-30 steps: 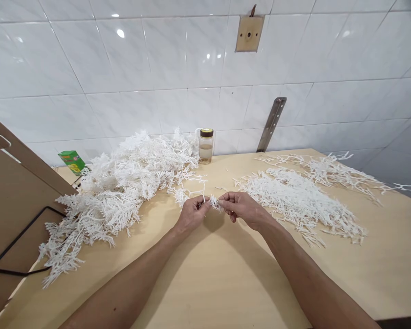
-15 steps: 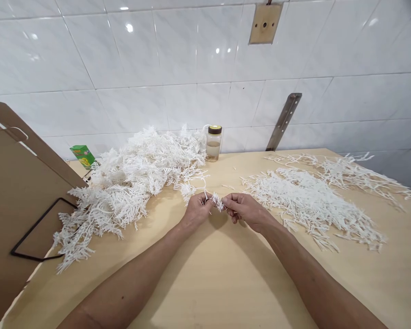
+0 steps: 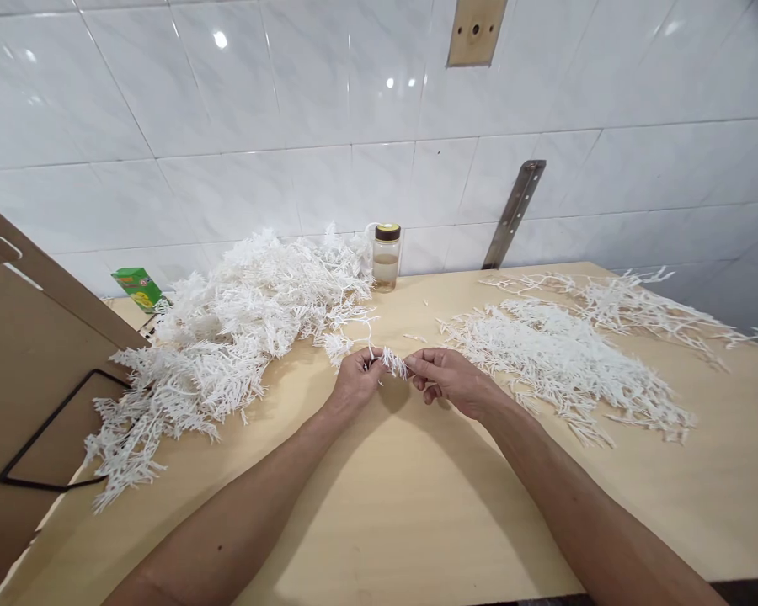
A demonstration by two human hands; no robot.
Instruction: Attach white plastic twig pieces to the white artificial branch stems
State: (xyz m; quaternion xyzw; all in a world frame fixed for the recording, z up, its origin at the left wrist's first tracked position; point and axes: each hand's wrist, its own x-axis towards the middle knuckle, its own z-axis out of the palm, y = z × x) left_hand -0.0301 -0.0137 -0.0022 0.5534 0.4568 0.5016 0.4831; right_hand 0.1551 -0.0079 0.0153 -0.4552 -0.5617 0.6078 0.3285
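Between my two hands, just above the table, is a white branched sprig (image 3: 392, 363) with short thin twigs, apparently plastic. My left hand (image 3: 355, 379) is closed on its left end, where a white stem curves up behind the fingers. My right hand (image 3: 445, 376) pinches the tips at its right end between thumb and forefinger. To the left lies a big heap of white branched sprigs (image 3: 246, 311), reaching close to my left hand. On the right is a flatter pile of small white twig pieces (image 3: 562, 358), with longer bare white stems (image 3: 657, 307) behind it.
A bottle of pale liquid (image 3: 387, 259) with a dark lid stands near the tiled wall (image 3: 316, 185). A green carton (image 3: 139, 289) sits behind the heap. At the left edge rises a brown cardboard panel (image 3: 31, 362) with a black wire frame (image 3: 50, 429). A metal bracket (image 3: 515, 215) leans on the wall.
The camera view has shifted slightly, so everything sits a little further left and higher. Both hands remain on the sprig, and the right fingers have moved slightly at its tip.
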